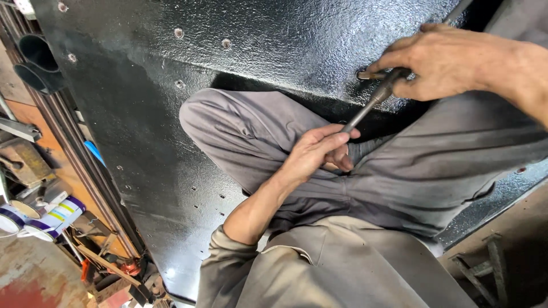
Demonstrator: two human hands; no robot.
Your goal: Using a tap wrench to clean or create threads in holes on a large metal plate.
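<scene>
1. Here, at far left, paint cans and scrap tools lie on the floor beside the black panel.
2. The left hand is clamped on the lower end of a metal rod.
3. The rod's long axis slants up and right, to a hole in the panel.
4. The right hand is closed round its upper end, nearer the hole.
5. The panel is rough, glossy, dotted with rivet holes; the person's grey-trousered legs rest on it.
</scene>
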